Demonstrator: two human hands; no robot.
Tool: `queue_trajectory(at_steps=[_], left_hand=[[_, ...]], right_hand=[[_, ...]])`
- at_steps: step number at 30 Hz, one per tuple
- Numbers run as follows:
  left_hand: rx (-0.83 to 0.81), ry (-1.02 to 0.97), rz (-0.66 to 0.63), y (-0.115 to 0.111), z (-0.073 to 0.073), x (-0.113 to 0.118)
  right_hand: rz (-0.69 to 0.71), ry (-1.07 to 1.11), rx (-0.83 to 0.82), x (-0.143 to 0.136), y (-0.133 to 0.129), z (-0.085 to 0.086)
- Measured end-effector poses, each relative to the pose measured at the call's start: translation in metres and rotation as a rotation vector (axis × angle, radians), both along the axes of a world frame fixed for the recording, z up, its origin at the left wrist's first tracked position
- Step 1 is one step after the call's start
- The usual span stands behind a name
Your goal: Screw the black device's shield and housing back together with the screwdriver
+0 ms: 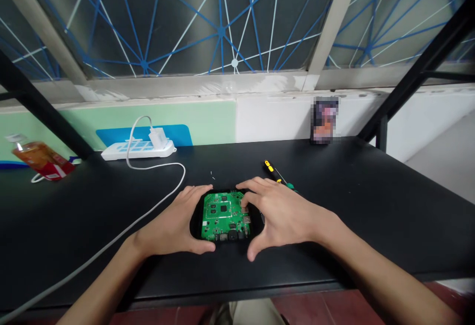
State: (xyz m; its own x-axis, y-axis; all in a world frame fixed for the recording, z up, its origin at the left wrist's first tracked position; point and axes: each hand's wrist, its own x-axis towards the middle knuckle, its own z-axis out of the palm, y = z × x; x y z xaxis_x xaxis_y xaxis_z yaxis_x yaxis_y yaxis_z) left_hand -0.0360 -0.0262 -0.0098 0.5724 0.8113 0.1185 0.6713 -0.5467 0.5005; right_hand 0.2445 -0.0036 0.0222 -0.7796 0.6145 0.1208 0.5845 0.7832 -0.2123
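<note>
Stretching across the room's foreground, a black table [371,191] meets a low wall under a window [193,18] patterned with crossing blue and white lines. The wall is pale green [211,117] on the left and white [270,122] to the right; black metal posts [408,72] slant up at both sides, and reddish floor tiles [308,310] show below the table's near edge.

Near that edge, at the middle, a green circuit board [218,218] sits in a black case [195,223]. The person's left hand [178,226] clasps the case's left end, fingers at the back and thumb at the front. The right hand [278,211] is spread wide around the other end, one bent finger at the board's ports; whether its thumb touches the case cannot be told.

Just behind lie two tiny pale pieces [212,175], and beyond the right hand a yellow-and-black handle [272,170] beside a green one [291,186]. At the back left, a white power strip [118,152] carries a plug [158,138], its white cable [111,242] curving toward the near left edge. A tilted-looking bottle [42,158] stands farther left; a dark, pixelated upright object [321,127] is by the white wall.
</note>
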Motion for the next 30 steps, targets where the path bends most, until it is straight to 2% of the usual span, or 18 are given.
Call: queue_trajectory(at_steps=[9, 17, 25, 30], left_hand=[[0.016, 0.042, 0.014, 0.0004, -0.0001, 0.0011], [0.007, 0.061, -0.01, 0.001, 0.0019, 0.0017], [-0.023, -0.008, 0.007, 0.0001, 0.0015, 0.0015], [-0.065, -0.039, 0.014, -0.0014, 0.0031, 0.0003]], right_hand=[[0.002, -0.032, -0.033, -0.0011, 0.0018, -0.0014], [0.028, 0.047, -0.067, -0.0002, 0.0024, -0.0021], [0.01, 0.071, -0.059, -0.0023, 0.0004, -0.0003], [0.047, 0.099, -0.037, -0.0006, 0.003, 0.0008]])
